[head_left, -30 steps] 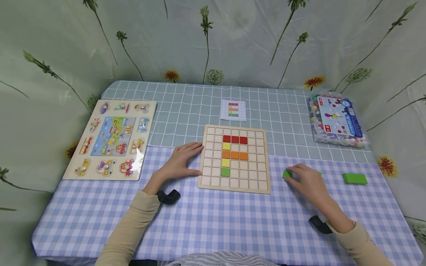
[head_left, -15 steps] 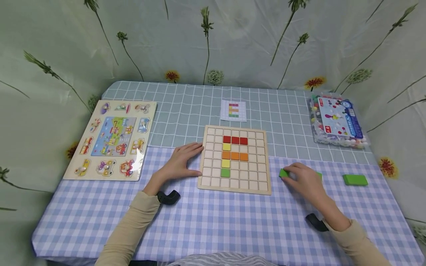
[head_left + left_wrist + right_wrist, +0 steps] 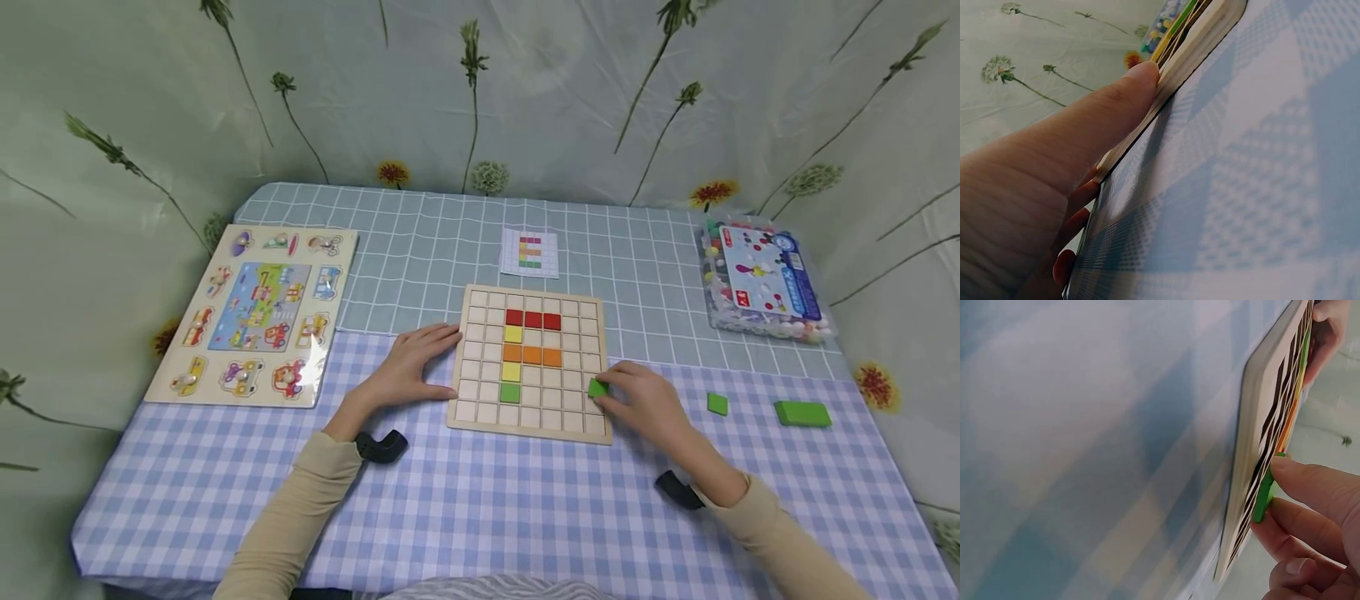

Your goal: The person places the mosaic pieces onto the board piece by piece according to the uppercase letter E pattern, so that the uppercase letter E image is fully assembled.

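Observation:
A wooden grid board (image 3: 530, 425) lies mid-table, with red, yellow, orange tiles and one green tile (image 3: 510, 392) set in its squares. My left hand (image 3: 401, 371) rests against the board's left edge, its fingers straight and the thumb touching the side, as the left wrist view also shows. Between thumb and fingers, my right hand (image 3: 648, 404) pinches a green square tile (image 3: 1264, 495) over the board's right edge. Another green tile (image 3: 717, 403) lies on the cloth to the right of that hand. Farther right is a green block (image 3: 802, 413), possibly stacked tiles.
Behind the board lies a pattern card (image 3: 529, 253) with a coloured E shape. A wooden peg puzzle (image 3: 258, 308) lies at the left. At the back right sits a clear plastic box (image 3: 767, 279) of small coloured pieces.
My right hand has moved left with the green tile, from the cloth to the board's right edge. The loose green tile it partly covered now shows fully. My left hand stays put.

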`<state>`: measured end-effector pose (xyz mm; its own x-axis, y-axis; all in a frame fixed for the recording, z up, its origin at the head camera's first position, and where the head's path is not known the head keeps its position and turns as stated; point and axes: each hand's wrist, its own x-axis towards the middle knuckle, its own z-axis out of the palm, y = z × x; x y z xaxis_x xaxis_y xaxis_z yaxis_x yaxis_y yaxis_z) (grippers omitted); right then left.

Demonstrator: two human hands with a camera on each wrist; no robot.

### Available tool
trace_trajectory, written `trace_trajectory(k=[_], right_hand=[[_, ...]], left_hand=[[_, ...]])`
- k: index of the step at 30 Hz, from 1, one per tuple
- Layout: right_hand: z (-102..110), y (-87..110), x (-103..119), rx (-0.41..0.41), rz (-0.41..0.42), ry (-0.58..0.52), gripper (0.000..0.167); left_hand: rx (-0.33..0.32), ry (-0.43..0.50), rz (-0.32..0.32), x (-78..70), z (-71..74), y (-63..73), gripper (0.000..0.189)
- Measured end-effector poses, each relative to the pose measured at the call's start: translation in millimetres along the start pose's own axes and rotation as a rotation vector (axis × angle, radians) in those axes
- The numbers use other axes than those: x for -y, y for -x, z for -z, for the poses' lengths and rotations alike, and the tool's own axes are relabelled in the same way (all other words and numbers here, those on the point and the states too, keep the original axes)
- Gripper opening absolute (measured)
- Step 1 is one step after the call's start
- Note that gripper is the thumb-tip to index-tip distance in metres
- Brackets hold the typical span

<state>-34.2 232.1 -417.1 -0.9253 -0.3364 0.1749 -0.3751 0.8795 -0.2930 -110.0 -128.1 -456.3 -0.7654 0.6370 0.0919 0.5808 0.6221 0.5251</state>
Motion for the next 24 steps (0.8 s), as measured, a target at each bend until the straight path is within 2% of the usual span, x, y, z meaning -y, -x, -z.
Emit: trace_trajectory(k=[13,19,24], right_hand=[[-11.8,-22.4,27.8,0.037,0.073,-0.051,0.027],[-16.6,-27.3,38.0,0.031,0.125,-0.071,0.023],[-19.7,-31.0,46.5,0.065,0.133,-0.071,0.022]], left_hand=[[-0.003,-0.015,0.001,1.4,-1.2,-0.5,0.09],[0.003,-0.016,0.003,-0.3,0.4,-0.7,0.09],[0.009,-0.021,0.009,-0.3,0.5,-0.9,0.09]])
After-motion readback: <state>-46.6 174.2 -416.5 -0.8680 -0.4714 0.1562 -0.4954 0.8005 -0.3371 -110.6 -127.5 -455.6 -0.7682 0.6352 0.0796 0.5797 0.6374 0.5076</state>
